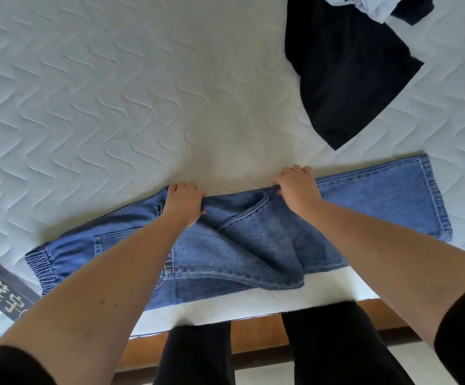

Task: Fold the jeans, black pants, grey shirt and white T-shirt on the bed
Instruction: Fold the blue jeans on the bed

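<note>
A: Where are the jeans point(364, 201)?

B: Stretched across the near edge of the bed point(114, 93), waistband at 8 o'clock, hems at 3 o'clock, with a loose fold bunched in the middle.

A: And the hands?

B: The left hand point(184, 202) grips the far edge of the denim, fingers curled round it. The right hand point(296, 184) does likewise just to its right, fingers curled over the same edge.

A: Anything else?

B: The black pants point(345, 70) lie at 1 o'clock, well apart, a white T-shirt point(373, 6) on top of them.
</note>
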Tool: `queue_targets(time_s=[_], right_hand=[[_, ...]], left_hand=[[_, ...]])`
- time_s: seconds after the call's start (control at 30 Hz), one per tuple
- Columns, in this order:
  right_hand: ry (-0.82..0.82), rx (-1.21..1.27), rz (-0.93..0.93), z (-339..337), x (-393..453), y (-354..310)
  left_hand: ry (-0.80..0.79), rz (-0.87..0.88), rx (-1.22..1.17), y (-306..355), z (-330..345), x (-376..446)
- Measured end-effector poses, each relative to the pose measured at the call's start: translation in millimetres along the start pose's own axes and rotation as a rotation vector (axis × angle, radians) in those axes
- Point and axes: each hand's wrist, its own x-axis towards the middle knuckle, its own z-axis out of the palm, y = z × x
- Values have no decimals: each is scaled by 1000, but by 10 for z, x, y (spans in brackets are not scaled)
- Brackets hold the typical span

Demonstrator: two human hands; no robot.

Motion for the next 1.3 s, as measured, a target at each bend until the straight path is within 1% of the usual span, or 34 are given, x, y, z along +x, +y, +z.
queue_targets(time_s=[0.07,0.13,0.2,0.27,0.33,0.43,0.6,0.7,0.83,0.97,1.03,1.1,1.17,1.2,1.27,1.3], right_hand=[[66,2,6,-57,84,6],[102,-6,7,-91,151,-24],[95,13,5,-89,201,-64],[86,87,9,-66,225,-69],[106,171,25,-39,194,-26],[140,285,93,21,1,145],[123,347,326,264,-590,724],[131,421,465,405,-945,1130],[114,498,689,524,-1293,1736],[163,612,963,639,-1549,2266],[101,649,1051,717,-1646,2496],[-30,638,1065,774,-1717,2705],[-132,670,1008,798,-1770,2859],[-130,713,964,807,-1785,2915],[-37,758,893,784,-1789,3002],[18,739,882,749,-1781,3035]], left_hand=[[70,-11,-48,-83,5,28],[94,-49,-95,-116,-1,37],[107,-86,-148,-103,1,17],[154,-92,-208,-50,2,-21],[209,-65,-267,42,-24,-73],[286,42,-328,282,-91,-149],[301,263,-342,907,-228,-107],[273,331,-297,1301,-306,34],[214,428,-170,1833,-434,332],[184,429,-138,2352,-642,619],[158,378,-201,2571,-784,750],[114,272,-288,2739,-935,908],[77,189,-309,2849,-1088,1087],[61,171,-313,2883,-1154,1169],[31,174,-381,2937,-1246,1295],[37,185,-438,2961,-1266,1336]])
